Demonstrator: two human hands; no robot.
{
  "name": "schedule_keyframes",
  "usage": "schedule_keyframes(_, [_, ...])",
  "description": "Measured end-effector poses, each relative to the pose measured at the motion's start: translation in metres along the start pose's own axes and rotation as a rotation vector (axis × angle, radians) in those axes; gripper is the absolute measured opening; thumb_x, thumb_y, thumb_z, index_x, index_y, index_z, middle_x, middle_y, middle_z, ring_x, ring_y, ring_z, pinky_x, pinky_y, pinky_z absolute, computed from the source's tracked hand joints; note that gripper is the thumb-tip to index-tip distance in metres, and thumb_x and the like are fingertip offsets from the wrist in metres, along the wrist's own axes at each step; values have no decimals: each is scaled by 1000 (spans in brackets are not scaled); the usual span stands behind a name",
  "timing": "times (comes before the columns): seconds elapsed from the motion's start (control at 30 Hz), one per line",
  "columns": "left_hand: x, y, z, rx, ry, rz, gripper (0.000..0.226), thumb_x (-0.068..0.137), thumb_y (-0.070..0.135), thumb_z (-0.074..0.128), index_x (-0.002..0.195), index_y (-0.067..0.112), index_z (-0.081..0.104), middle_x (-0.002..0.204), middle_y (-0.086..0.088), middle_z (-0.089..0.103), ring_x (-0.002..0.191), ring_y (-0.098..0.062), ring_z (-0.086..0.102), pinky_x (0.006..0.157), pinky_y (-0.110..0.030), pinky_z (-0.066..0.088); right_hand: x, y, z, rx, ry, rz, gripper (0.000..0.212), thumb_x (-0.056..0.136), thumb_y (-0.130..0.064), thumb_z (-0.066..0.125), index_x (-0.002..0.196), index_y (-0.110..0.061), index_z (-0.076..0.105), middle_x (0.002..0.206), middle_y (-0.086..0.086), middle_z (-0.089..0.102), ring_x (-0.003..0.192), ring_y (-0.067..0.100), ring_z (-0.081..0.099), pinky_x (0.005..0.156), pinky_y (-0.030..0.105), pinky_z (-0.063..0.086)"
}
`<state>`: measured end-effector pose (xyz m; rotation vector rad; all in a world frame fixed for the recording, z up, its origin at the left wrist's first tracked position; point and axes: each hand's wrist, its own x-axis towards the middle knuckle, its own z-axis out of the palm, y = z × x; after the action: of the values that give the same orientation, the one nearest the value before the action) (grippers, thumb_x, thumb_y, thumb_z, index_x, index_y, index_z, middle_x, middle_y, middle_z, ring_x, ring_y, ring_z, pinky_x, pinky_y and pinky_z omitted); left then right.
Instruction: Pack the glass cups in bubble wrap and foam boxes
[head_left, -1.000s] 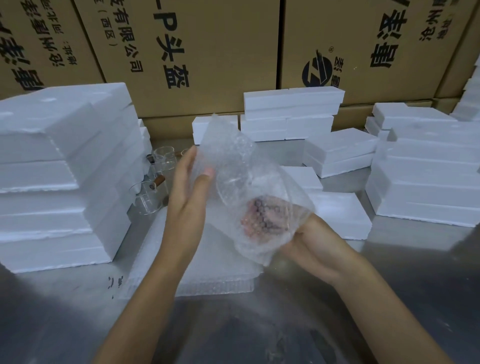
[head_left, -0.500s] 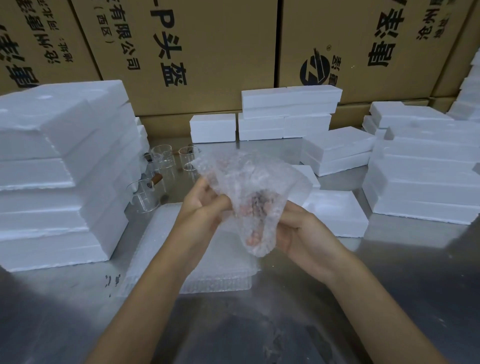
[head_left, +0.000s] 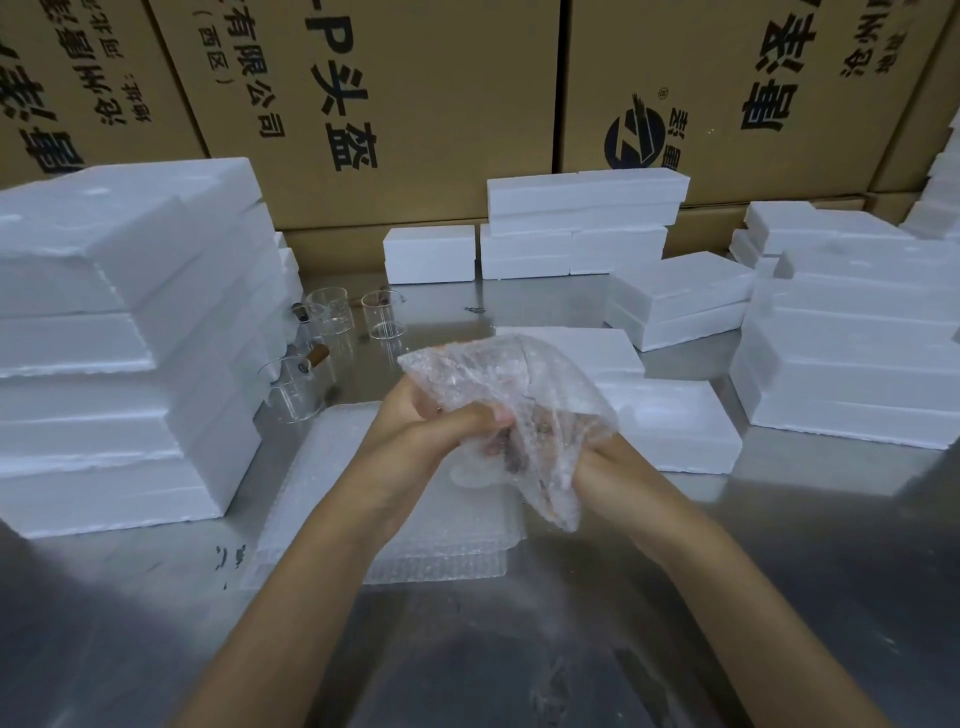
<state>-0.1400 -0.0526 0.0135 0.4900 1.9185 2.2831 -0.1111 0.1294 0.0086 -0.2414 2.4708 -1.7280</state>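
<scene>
Both hands hold a crumpled sheet of bubble wrap (head_left: 498, 379) above the steel table. My left hand (head_left: 431, 436) grips its left side with curled fingers. My right hand (head_left: 597, 467) grips it from below right, mostly hidden by the wrap. Something dark shows faintly through the wrap; the cup inside cannot be made out. Bare glass cups (head_left: 384, 314) with wooden handles stand at the back left, one (head_left: 293, 387) nearer. A stack of flat bubble wrap sheets (head_left: 395, 530) lies under my hands. An open foam box (head_left: 670, 426) sits just right of the wrap.
A tall stack of white foam boxes (head_left: 130, 332) fills the left side. More foam boxes (head_left: 852, 343) are stacked at the right and along the back (head_left: 582, 223). Large cardboard cartons (head_left: 415, 104) form a wall behind the steel table (head_left: 519, 649).
The bubble wrap, first spread upright and open, has been folded down and bunched. My left hand moved from its edge to grip it close beside my right hand.
</scene>
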Motion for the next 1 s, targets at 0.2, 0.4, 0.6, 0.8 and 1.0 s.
schedule_keyframes(0.2, [4,3,-3,-59,71,-9,63,74,11,79,132,3,54,121,-13,70,114,-26,67,87,-31,57,2,-9,-10,155,322,-173,33,94,-42,57,85,-13,70,73,-1,68,68,3,60,61,16,45])
schedule_keyframes(0.4, [4,-3,-3,-132,1,-133,29,78,15,81,106,11,73,115,-9,73,111,-21,69,81,-27,57,-6,-16,-17,140,223,-304,28,84,-59,66,104,-42,74,92,-22,74,79,-4,68,62,6,47])
schedule_keyframes(0.6, [3,-4,4,-253,-148,-228,50,76,13,79,124,4,67,130,-15,66,122,-30,62,103,-44,50,-1,-11,-16,269,542,-320,10,93,-23,68,87,-19,76,81,-12,75,58,-3,60,52,12,47])
schedule_keyframes(0.8, [-1,-6,14,-269,-185,-235,45,77,14,77,121,7,70,131,-14,65,122,-31,62,105,-47,49,2,-7,-20,190,735,-336,30,85,-51,70,104,-30,65,102,-16,67,93,-8,61,71,2,44])
schedule_keyframes(1.0, [3,-1,4,-388,-64,-141,55,86,11,70,138,10,56,137,-13,61,128,-33,57,107,-48,46,6,-4,-32,235,564,-110,112,44,-93,62,142,-44,37,133,-28,48,108,-19,50,82,6,41])
